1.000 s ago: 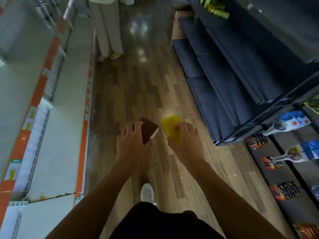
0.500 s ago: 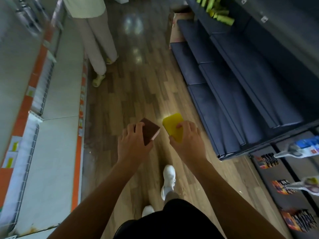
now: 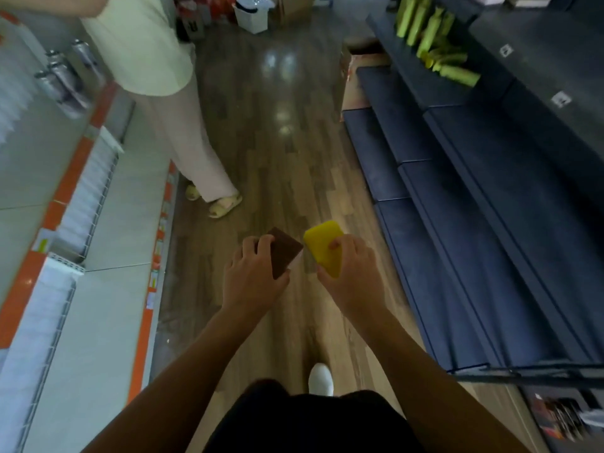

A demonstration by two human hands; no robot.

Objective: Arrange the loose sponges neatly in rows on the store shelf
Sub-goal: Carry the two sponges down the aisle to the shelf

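**Two sponges held over the aisle floor**

Nearest, a white shoe (image 3: 321,378) is on the wooden floor (image 3: 277,152). Above it, the left hand (image 3: 253,276) grips a brown sponge (image 3: 284,251), its fingers (image 3: 261,241) curled over the edge. The right hand (image 3: 351,276) grips a yellow sponge (image 3: 323,246) in the same way. The two sponges are just beside each other in the air, not on any shelf. Dark blue shelves (image 3: 490,223) run along the right. Farther away, another person (image 3: 196,158) stands at the left, and green packs (image 3: 431,44) lie on a far shelf.

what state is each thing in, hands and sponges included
brown sponge, in the air, gripped by left hand
yellow sponge, in the air, gripped by right hand
left hand, fingers curled round brown sponge
right hand, fingers curled round yellow sponge
green packs, on dark shelf, some upright, some toppled
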